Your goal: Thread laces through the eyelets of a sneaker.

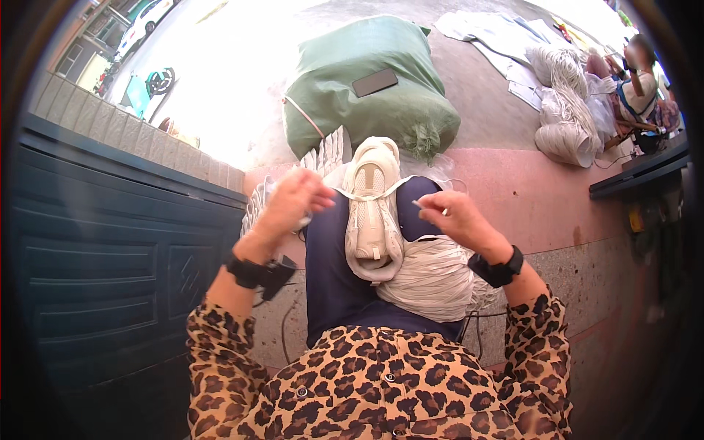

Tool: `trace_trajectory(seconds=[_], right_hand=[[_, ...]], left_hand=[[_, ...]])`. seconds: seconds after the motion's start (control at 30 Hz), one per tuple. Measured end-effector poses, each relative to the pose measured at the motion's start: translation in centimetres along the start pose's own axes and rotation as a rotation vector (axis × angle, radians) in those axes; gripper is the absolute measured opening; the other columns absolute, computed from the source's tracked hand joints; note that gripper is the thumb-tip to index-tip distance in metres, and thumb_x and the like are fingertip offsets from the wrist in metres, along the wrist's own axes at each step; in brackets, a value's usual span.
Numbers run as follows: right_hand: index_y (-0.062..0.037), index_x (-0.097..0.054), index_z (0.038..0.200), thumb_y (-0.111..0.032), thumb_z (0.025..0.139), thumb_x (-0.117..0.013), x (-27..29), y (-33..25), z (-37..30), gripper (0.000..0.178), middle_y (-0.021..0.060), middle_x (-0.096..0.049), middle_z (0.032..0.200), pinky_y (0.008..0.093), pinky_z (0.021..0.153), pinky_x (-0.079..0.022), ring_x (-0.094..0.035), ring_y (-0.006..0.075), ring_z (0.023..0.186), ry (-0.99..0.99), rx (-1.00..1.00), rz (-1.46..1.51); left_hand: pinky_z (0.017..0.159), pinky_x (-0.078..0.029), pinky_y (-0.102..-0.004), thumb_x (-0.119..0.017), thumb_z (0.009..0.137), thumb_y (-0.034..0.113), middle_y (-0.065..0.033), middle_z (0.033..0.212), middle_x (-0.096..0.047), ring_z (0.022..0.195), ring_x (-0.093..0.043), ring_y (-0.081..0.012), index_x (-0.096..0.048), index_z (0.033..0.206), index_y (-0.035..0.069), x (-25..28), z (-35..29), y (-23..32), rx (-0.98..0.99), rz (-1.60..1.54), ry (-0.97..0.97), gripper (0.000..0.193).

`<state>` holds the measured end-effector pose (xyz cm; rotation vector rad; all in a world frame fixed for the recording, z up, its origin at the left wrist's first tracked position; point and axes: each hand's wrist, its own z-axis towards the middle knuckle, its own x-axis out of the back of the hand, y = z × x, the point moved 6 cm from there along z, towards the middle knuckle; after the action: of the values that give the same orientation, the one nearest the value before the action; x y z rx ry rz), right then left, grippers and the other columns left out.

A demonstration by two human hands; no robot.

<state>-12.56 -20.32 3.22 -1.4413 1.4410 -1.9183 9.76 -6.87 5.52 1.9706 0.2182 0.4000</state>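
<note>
A cream-coloured sneaker (pixel 372 213) lies between my thighs, toe pointing away from me and its opening toward me. One pale shoelace (pixel 369 198) crosses its front and runs out to both sides. My left hand (pixel 295 202), left of the shoe, is closed, with a bit of white lace showing under the fingers. On the other side, my right hand (pixel 460 218) pinches a small pale lace tip between thumb and finger. Neither hand touches the shoe. A thick bundle of pale laces (pixel 429 279) rests on my right thigh.
A big green sack (pixel 367 81) stands in front of me with a dark phone (pixel 375 82) on top. More lace bundles (pixel 565 110) lie at right, near a seated person (pixel 638 95). A dark blue panelled door (pixel 110 257) stands close at left.
</note>
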Motion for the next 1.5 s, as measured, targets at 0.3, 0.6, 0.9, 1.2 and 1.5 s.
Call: trace_trajectory(seconds=[0.3,0.6,0.9,1.2,1.5], right_hand=[[-0.0055,-0.064,0.078,-0.016,0.080,-0.053,-5.4,1.1,3.9,0.015,0.0100,-0.061,0.082,0.0395,0.072,-0.043,-0.055,0.0278,0.086,0.043,0.190,-0.432],[-0.0043,-0.062,0.078,-0.012,0.074,-0.054,-6.5,-0.1,5.3,0.012,0.0097,-0.060,0.083,0.0398,0.073,-0.042,-0.055,0.0267,0.086,-0.022,0.234,-0.727],[-0.0058,-0.063,0.077,-0.016,0.075,-0.057,-6.1,0.7,5.1,0.012,0.0084,-0.062,0.084,0.0358,0.071,-0.041,-0.056,0.0228,0.085,0.114,0.189,-0.688],[-0.0006,-0.059,0.083,-0.023,0.084,-0.053,-7.2,0.3,4.7,0.023,0.0170,-0.060,0.090,0.0418,0.075,-0.042,-0.053,0.0328,0.089,-0.155,0.039,-0.587],[0.0027,-0.060,0.083,-0.007,0.076,-0.049,-6.6,1.3,4.4,0.016,0.0199,-0.060,0.087,0.0440,0.076,-0.045,-0.055,0.0388,0.084,-0.014,0.217,-0.244]], left_hand=[[0.073,-0.046,-0.0245,-0.042,0.093,0.018,-0.0065,0.093,-0.056,0.081,-0.056,-0.0125,-0.052,0.096,0.000,-9.3,3.1,-3.5,0.330,-0.014,-0.166,0.021],[0.073,-0.046,-0.0232,-0.046,0.094,0.017,-0.0041,0.089,-0.058,0.080,-0.056,-0.0098,-0.055,0.097,0.000,-9.7,3.1,-6.7,0.022,-0.175,0.293,0.020],[0.054,-0.044,-0.0214,-0.048,0.093,0.014,-0.0023,0.070,-0.056,0.062,-0.054,-0.0069,-0.054,0.106,-0.001,-7.5,1.9,-2.0,0.002,-0.058,0.239,0.022],[0.064,-0.048,-0.0405,-0.061,0.077,0.024,-0.0123,0.070,-0.062,0.071,-0.062,-0.0315,-0.065,0.093,0.010,-7.8,2.2,-1.3,-0.267,0.790,0.296,0.022],[0.059,-0.051,-0.0324,-0.056,0.074,0.014,-0.0100,0.074,-0.061,0.075,-0.061,-0.0260,-0.058,0.073,0.006,-10.8,2.9,-3.0,-0.456,1.263,0.346,0.008]])
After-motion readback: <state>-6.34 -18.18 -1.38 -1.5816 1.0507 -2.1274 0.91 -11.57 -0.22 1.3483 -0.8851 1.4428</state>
